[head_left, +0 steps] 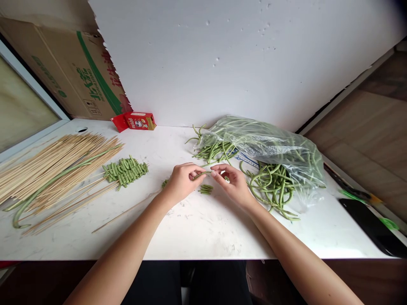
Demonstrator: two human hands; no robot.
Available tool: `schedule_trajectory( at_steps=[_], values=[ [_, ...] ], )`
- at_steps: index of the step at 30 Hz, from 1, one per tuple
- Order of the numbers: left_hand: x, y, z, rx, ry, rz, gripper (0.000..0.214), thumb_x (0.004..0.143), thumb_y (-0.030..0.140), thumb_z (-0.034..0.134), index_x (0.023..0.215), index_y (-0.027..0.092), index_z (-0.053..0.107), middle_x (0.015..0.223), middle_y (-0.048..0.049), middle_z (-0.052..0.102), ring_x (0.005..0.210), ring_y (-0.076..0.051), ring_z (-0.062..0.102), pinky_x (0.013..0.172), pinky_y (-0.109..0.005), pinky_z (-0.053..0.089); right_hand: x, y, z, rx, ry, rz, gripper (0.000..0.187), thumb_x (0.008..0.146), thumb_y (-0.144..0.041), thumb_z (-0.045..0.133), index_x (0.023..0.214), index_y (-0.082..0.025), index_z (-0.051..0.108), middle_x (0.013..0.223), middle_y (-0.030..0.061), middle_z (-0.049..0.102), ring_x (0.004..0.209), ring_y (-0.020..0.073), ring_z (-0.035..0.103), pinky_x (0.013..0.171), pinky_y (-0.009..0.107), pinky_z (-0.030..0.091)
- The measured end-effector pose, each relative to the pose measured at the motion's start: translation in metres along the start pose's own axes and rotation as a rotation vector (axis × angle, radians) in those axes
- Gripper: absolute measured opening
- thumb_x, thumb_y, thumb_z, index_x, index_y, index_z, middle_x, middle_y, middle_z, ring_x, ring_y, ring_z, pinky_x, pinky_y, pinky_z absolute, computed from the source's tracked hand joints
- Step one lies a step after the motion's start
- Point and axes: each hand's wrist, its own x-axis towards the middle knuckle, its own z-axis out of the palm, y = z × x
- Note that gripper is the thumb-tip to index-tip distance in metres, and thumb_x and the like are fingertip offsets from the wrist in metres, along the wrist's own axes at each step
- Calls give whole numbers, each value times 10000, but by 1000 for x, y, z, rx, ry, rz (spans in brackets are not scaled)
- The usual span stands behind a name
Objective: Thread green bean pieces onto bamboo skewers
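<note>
My left hand (pixel 182 180) and my right hand (pixel 232 182) meet over the middle of the white table (pixel 197 228), both pinching a short piece of green long bean (pixel 205 173) between their fingertips. Just below the fingers lies a small heap of cut bean pieces (pixel 206 189). A few more cut pieces (pixel 164 183) peek out beside my left wrist. A clear plastic bag (pixel 270 146) of long beans lies to the right, with loose coiled beans (pixel 273 186) spilling in front of it.
A large pile of bamboo skewers (pixel 47 165) with one long bean across it lies at the left. Skewered bean pieces (pixel 125 170) rest beside it. A red carton (pixel 135 120), a cardboard box (pixel 70 72) and a black phone (pixel 373 226) sit at the edges.
</note>
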Motion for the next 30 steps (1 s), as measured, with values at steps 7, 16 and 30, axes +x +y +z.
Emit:
schedule_trajectory(
  at_steps=[7, 16, 30],
  values=[
    [-1, 1, 0, -17, -25, 25, 101, 895, 162, 799, 989, 169, 836, 881, -63, 793, 687, -125, 648, 632, -243, 532, -1, -3, -2, -102, -20, -149, 243, 997, -496, 748, 1068, -276, 826, 979, 85, 789, 872, 244, 658, 723, 394, 521],
    [-2, 3, -1, -48, -102, 66, 75, 938, 229, 804, 978, 186, 849, 851, -51, 775, 659, -117, 586, 630, -263, 484, 0, -2, -4, -107, -72, -181, 305, 996, -566, 721, 971, -266, 774, 924, 77, 752, 882, 260, 630, 781, 414, 501],
    [-1, 19, -4, -196, -281, -62, 62, 924, 242, 823, 891, 199, 854, 830, -43, 783, 706, -147, 662, 647, -282, 514, 4, 3, -8, 124, -286, -81, 438, 938, -672, 730, 835, -248, 697, 838, 46, 656, 837, 237, 575, 820, 392, 470]
  ],
)
